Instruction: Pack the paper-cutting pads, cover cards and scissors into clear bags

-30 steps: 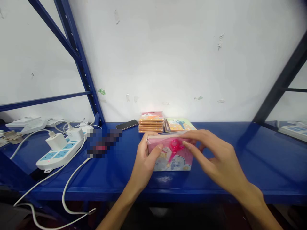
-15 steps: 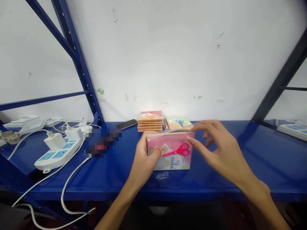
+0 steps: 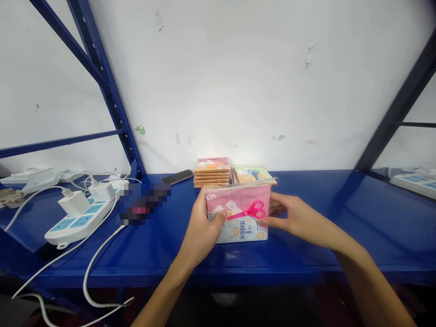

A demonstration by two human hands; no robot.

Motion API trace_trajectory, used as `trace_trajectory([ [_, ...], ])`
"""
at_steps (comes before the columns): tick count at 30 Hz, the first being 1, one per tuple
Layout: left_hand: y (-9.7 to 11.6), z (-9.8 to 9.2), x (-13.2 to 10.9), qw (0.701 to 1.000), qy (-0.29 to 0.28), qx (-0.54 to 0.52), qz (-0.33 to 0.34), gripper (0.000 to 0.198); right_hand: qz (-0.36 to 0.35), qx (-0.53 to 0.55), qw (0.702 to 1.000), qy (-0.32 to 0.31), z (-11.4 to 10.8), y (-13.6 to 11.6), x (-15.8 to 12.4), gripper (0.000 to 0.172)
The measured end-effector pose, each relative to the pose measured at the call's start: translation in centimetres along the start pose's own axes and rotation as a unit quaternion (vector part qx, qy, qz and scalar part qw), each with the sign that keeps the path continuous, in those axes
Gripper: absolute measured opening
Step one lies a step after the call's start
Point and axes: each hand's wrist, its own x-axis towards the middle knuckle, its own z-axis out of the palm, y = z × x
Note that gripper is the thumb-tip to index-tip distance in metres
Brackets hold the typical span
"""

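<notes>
Power strip: a white power strip [image 3: 78, 222] lies on the shelf at far left, with blue socket panels. A white charger [image 3: 73, 203] is plugged in, and a white cable [image 3: 98, 254] curves down over the shelf edge.
Blurred object: a pixelated object [image 3: 145, 204] lies beside the strip; I cannot tell what it is.
Phone: a black phone [image 3: 177, 176] lies flat near the wall.
Left hand: the left hand [image 3: 200, 231] is curled and grips the left side of the box, thumb on the front.
Box: a pink box [image 3: 238, 225] stands between both hands, wrapped in clear plastic film [image 3: 238, 184]. Red-pink scissors [image 3: 247, 211] are on its front with a white rabbit picture [image 3: 229, 210]. Its printed words are too small to read.
Right hand: the right hand [image 3: 296, 217] is half closed and holds the right side of the box.
Packs: a stack of orange-edged packs [image 3: 211, 173] and a flat pack with blue scissors [image 3: 250, 174] stand just behind the box.
Shelf: the shelf [image 3: 374, 218] is blue painted metal.
</notes>
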Motion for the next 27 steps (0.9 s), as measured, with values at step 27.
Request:
trace_trajectory([
  [27,0.23,0.04,-0.07,1.000,-0.018,0.000,-0.024,0.045,-0.018,-0.008,1.000,0.009,-0.22,-0.29,-0.11,0.036],
])
